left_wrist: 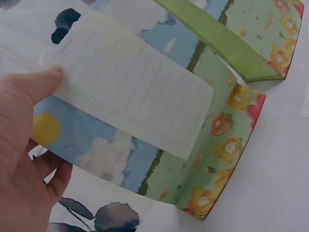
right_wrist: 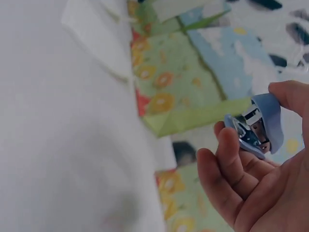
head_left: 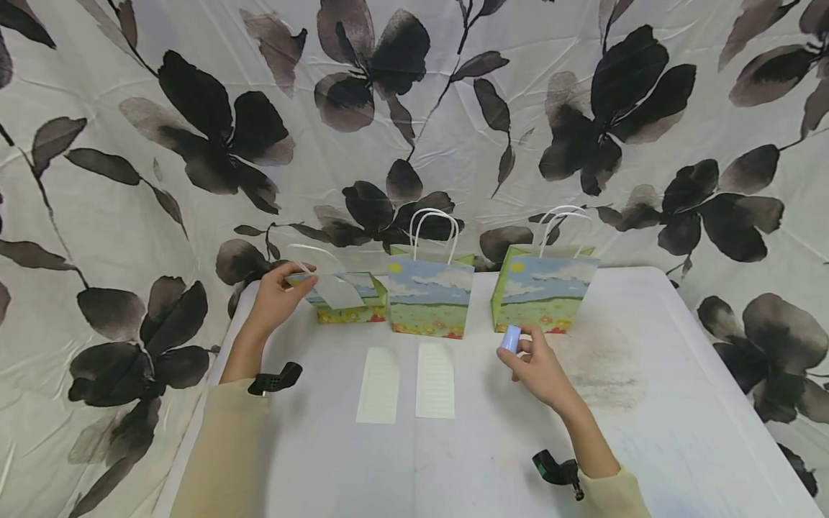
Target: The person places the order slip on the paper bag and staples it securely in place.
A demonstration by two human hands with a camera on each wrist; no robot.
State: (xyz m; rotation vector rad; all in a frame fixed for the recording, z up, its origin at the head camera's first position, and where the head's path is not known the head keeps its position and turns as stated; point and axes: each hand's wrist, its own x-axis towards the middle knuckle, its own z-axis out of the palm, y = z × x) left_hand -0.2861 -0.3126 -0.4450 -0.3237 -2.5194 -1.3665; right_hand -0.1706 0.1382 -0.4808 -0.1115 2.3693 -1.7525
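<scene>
Nearest the head camera, two cream sleeves are stretching over a white desk. The left hand is holding the left bag near its top, while the middle bag and the right bag are standing to its right. Two loose slips are lying side by side on the desk, and the right hand is carrying a small blue stapler in front of the right bag. In the left wrist view, the left grip is clamping a lined slip to the printed front of the left bag, the thumb pressing one upper corner and the fingers curling behind. Since only that corner is being pinned, the slip could be swinging crooked or dropping if the thumb eases, and a hard squeeze could be creasing the thin bag. In the right wrist view, the right grip is clamping the stapler between thumb and fingers, with metal parts showing between its two halves. Held at a slant, it could be twisting under pressure or nipping a fingertip; whether it is holding staples, I cannot tell.
</scene>
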